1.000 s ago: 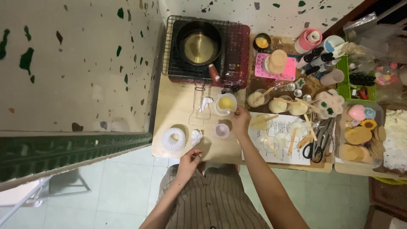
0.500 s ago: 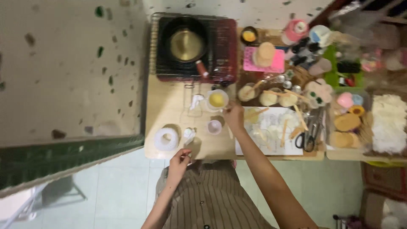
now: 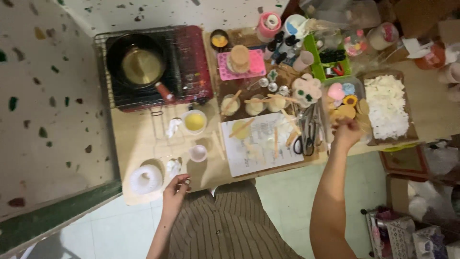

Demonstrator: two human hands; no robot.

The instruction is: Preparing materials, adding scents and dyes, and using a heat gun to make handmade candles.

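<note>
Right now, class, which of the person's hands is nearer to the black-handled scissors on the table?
Right. The right hand reaches over the tray just right of the scissors; the left hand is far off at the table's near edge, beside the white ring mould.

A pan (image 3: 142, 64) sits on a red stove (image 3: 191, 72) at the far left. Scissors (image 3: 306, 132) lie right of the paper sheet (image 3: 261, 148), near a cup of yellow liquid (image 3: 194, 121).

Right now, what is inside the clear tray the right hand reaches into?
The clear tray holds a pink heart, a sunflower shape and tan discs. The right hand covers its near end.
</note>
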